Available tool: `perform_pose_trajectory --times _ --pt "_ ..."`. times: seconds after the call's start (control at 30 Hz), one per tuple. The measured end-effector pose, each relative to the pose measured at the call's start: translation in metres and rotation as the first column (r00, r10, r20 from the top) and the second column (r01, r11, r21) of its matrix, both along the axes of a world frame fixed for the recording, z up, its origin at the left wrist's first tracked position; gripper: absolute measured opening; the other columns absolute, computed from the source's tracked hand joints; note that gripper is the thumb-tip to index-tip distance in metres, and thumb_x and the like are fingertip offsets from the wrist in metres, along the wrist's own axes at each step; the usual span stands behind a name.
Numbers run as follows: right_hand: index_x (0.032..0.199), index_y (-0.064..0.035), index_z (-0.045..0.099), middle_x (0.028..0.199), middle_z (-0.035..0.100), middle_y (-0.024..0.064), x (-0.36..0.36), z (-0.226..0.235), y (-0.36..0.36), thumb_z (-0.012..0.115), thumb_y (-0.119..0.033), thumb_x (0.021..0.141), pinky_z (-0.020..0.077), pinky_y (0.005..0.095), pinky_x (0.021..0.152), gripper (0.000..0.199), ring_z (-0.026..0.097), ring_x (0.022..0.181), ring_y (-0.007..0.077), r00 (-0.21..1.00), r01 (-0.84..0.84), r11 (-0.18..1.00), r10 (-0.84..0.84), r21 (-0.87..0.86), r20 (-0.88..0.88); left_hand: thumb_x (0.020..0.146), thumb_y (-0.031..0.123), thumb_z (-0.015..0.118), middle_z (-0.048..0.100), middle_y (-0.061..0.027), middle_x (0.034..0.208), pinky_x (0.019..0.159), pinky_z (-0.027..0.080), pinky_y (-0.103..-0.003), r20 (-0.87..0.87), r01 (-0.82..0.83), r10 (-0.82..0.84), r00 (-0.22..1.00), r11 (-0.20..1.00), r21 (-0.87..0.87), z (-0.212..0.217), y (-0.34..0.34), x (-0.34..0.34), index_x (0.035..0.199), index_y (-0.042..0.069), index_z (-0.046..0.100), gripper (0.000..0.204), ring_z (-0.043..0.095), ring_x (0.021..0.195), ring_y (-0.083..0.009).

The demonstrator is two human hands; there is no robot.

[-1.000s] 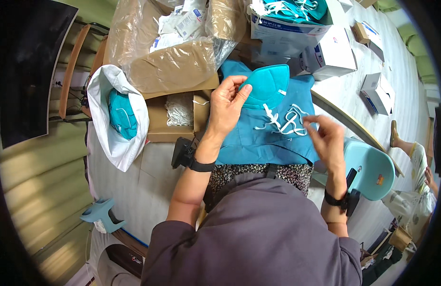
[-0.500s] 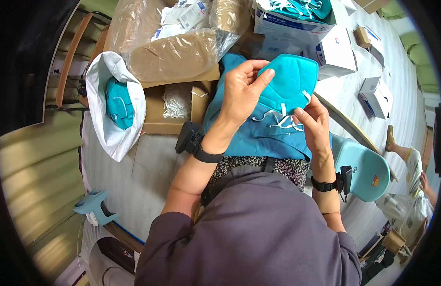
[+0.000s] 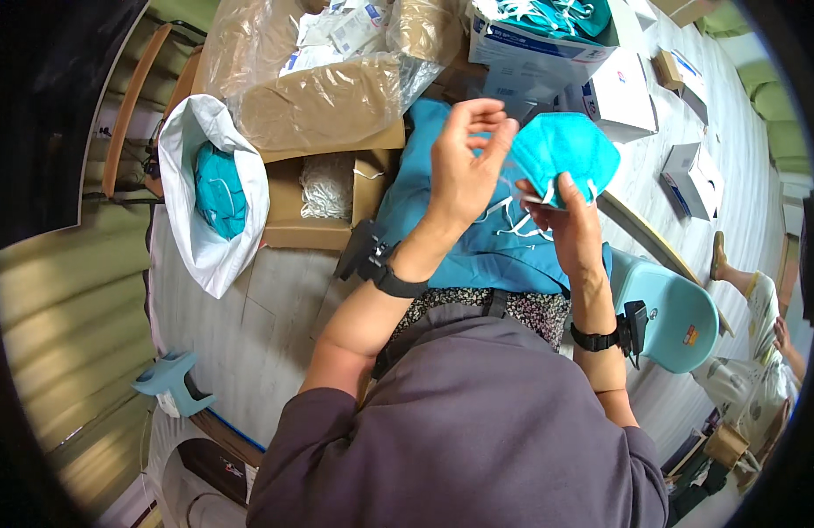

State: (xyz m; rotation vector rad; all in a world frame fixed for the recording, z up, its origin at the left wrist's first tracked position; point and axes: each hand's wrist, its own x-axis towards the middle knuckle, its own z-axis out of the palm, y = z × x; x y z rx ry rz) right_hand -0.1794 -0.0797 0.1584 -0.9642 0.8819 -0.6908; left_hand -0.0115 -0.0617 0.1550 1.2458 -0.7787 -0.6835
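A teal folded face mask [image 3: 569,150] is pinched by its lower edge in my right hand [image 3: 576,233], the thumb in front and the fingers behind. Short white strap pieces show along that edge. My left hand [image 3: 464,172] is raised just left of the mask, its fingers loosely bent and apart from the thumb, with nothing visible in it. Across my lap lies a blue cloth [image 3: 416,207], and loose white straps [image 3: 519,222] rest on it below the mask.
To the left stand a white sack [image 3: 180,185] holding teal masks and a cardboard box [image 3: 292,233] of white straps. Beyond is a plastic-lined carton [image 3: 323,101] with small packets. A mask-filled box [image 3: 539,53] stands ahead; a light-blue stool [image 3: 671,308] is at right.
My left hand has let go of the mask and drawn slightly away from it. My right hand has carried the mask a little to the right, tilting it.
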Motion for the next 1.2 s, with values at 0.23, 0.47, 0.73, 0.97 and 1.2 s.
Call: perform_pose_trajectory --times 0.23,0.47,0.73,0.97,1.2 --pt "0.127 -0.0047 0.058 0.125 0.063 0.0084 0.001 -0.005 -0.007 0.043 -0.041 0.101 0.0456 0.0315 0.078 0.047 0.060 0.105 0.0190 0.982 0.055 0.992 -0.075 0.116 0.174 0.068 0.019 0.086 0.062 -0.0080 0.099 0.079 0.047 -0.035 0.536 0.170 -0.134 0.833 0.985 -0.018 -0.007 0.029 -0.019 0.095 0.005 0.069 0.035 0.058 0.094 -0.0255" --pt "0.132 -0.0031 0.051 0.133 0.055 0.0106 0.001 -0.010 -0.003 0.037 -0.044 0.103 0.0413 0.0409 0.100 0.052 0.055 0.117 0.0218 0.963 0.007 0.977 -0.065 0.214 0.263 0.067 0.014 0.079 0.058 -0.0086 0.097 0.083 0.043 -0.039 0.648 0.175 -0.157 0.745 0.984 0.037 -0.018 0.031 -0.045 0.089 0.005 0.063 0.029 0.055 0.090 -0.0292" --pt "0.108 -0.0038 0.064 0.087 0.066 0.0081 -0.014 -0.008 -0.012 0.038 -0.047 0.103 0.0474 0.0281 0.055 0.051 0.063 0.074 0.0137 0.969 -0.052 0.999 0.051 0.004 -0.240 0.095 0.015 0.060 0.059 -0.0043 0.081 0.062 0.043 -0.027 0.116 0.490 -0.518 0.848 0.847 0.205 -0.019 0.041 -0.035 0.094 0.000 0.058 0.015 0.056 0.072 -0.0102" --pt "0.129 0.0106 0.051 0.101 0.071 0.0202 -0.043 -0.017 -0.034 0.037 -0.042 0.103 0.0320 0.0193 0.041 0.060 0.036 0.043 0.0053 0.982 -0.012 0.975 -0.031 0.221 0.187 0.099 0.018 0.056 0.056 0.0021 0.066 0.053 0.038 -0.021 -0.035 0.668 -0.720 0.693 0.623 0.407 -0.008 0.058 -0.001 0.083 0.004 0.066 0.023 0.048 0.058 -0.0044" --pt "0.143 0.0043 0.034 0.122 0.064 0.0141 -0.052 -0.059 -0.028 0.040 -0.029 0.104 0.0407 0.0213 0.051 0.051 0.047 0.054 0.0072 0.615 -0.247 0.588 -0.519 0.770 0.594 0.094 0.017 0.061 0.065 -0.0032 0.069 0.069 0.046 -0.028 0.248 0.713 -0.683 0.687 0.700 -0.046 0.013 0.060 0.002 0.078 0.006 0.067 0.021 0.059 0.068 -0.0148"
